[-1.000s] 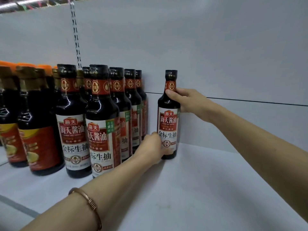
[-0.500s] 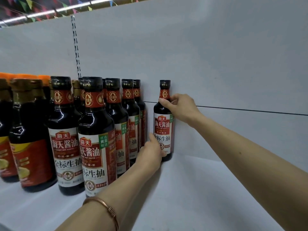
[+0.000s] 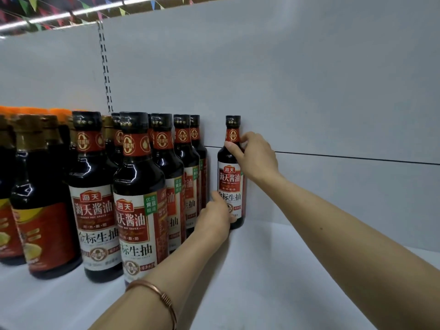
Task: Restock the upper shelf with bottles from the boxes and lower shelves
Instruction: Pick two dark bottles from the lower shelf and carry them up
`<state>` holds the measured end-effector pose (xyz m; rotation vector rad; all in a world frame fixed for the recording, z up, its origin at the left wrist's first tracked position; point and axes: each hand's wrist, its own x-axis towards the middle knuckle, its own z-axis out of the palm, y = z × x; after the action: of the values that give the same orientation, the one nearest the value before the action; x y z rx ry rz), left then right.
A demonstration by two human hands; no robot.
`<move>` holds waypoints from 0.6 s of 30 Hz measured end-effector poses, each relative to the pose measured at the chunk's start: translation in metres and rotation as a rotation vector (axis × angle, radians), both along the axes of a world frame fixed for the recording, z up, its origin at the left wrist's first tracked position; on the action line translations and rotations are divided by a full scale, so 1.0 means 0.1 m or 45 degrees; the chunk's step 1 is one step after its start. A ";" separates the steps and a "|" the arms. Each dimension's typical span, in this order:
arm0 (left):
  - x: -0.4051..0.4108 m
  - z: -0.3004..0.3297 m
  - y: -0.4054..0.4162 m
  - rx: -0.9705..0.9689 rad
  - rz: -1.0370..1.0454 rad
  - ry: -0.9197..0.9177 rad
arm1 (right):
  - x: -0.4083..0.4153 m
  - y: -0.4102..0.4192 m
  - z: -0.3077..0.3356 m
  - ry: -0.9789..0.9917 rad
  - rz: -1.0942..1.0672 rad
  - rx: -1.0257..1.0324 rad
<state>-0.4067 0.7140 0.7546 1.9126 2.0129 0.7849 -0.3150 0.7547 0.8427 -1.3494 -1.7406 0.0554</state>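
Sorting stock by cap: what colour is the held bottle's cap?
Black, on the held bottle; head view.

This is a shop, at a grocery aisle's display shelving. A white shelf [image 3: 273, 270] with a white back panel [image 3: 285, 79] and a slotted metal upright [image 3: 106, 75] carries rows of identical soy sauce bottles [image 3: 140, 198] toward its left edge, labels facing outward. Coloured bunting [image 3: 31, 3] and a strip light [image 3: 78, 13] hang overhead.

You face a pale grey back panel [image 3: 285, 79] with a slotted upright [image 3: 104, 67] near its left edge; above it, a fluorescent tube [image 3: 71, 14] and coloured bunting [image 3: 31, 3].
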 end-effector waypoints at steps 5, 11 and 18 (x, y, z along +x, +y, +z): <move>0.00 0.00 -0.01 -0.017 0.001 -0.081 | -0.01 -0.11 0.03 0.017 0.004 -0.080; -0.07 0.00 -0.13 -0.054 -0.117 -0.227 | 0.22 -0.55 -0.07 0.077 0.207 -0.194; -0.04 0.03 -0.75 0.127 -0.301 -0.031 | 0.36 -1.11 -0.03 0.249 0.460 -0.106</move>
<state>-0.4108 0.6391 0.7579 2.1351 1.7209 0.8551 -0.2790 0.6439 0.8399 -1.0337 -1.8078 0.4516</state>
